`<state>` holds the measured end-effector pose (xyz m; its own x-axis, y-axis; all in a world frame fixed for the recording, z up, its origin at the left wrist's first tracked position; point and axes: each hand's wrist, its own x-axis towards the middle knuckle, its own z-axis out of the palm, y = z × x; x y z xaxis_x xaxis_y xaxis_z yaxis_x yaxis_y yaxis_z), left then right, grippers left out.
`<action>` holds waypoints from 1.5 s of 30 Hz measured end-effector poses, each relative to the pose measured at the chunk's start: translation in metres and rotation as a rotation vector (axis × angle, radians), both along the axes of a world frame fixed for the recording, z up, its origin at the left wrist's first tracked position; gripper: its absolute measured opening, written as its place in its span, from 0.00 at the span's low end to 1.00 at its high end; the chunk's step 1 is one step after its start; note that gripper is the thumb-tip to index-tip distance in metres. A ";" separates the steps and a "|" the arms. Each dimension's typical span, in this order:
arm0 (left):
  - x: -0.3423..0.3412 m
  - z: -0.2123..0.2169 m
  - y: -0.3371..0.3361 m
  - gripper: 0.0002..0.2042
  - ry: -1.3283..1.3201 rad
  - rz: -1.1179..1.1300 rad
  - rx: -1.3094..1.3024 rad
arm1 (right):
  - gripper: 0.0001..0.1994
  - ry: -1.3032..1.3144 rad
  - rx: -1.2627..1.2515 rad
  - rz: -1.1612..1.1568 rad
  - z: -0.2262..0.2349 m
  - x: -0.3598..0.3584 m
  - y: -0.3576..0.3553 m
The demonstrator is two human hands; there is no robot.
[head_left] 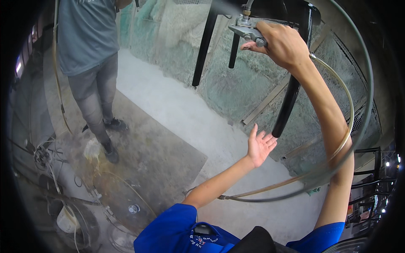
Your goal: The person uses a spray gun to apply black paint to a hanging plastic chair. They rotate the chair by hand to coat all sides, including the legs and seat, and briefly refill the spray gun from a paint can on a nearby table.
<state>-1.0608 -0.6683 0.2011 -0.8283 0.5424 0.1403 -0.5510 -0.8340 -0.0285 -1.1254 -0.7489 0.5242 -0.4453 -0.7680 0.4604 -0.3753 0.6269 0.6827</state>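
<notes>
Two bare arms in blue sleeves [168, 225] reach over a pale, dusty floor [240, 219], the left hand [260, 148] empty and open, palm up with fingers parted, at the foot of one black leg [287, 107]; whether skin meets leg, the view cannot tell. The right hand [284, 44], raised higher, is curled around a metal spray gun [249, 33], and a clear hose [349, 97] loops past the forearm. Just beyond the gun, a glossy black piece of furniture [280, 10] stands out at the top edge, its legs pointing down. Across the floor, powdery white between work and wall, lies a flat brown sheet [168, 158], stained yellowish on one side, near a bucket [67, 221] at lower left. On the sheet stands a co-worker [90, 46] in a grey shirt and dark shoes. Behind, greenish wall panels [236, 95] are crusted with whitish residue, while dark frames [369, 181] and small lights [398, 158] crowd the right edge of the room.
</notes>
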 end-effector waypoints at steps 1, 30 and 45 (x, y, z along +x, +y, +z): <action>-0.001 0.001 0.001 0.61 0.003 -0.013 -0.005 | 0.29 -0.002 0.006 -0.006 -0.001 -0.005 -0.005; -0.085 -0.022 0.008 0.22 0.119 0.185 0.124 | 0.44 -0.760 0.020 -0.246 -0.183 -0.048 -0.014; 0.045 -0.428 -0.156 0.23 0.006 -0.459 -1.841 | 0.33 -0.485 -1.129 -0.591 -0.357 0.355 0.305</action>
<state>-1.0160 -0.8245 -0.2266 -0.5984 0.1476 -0.7875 -0.7050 0.3701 0.6050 -0.7701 -0.4439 0.1670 -0.8684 0.2790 0.4099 0.0877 0.9001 -0.4267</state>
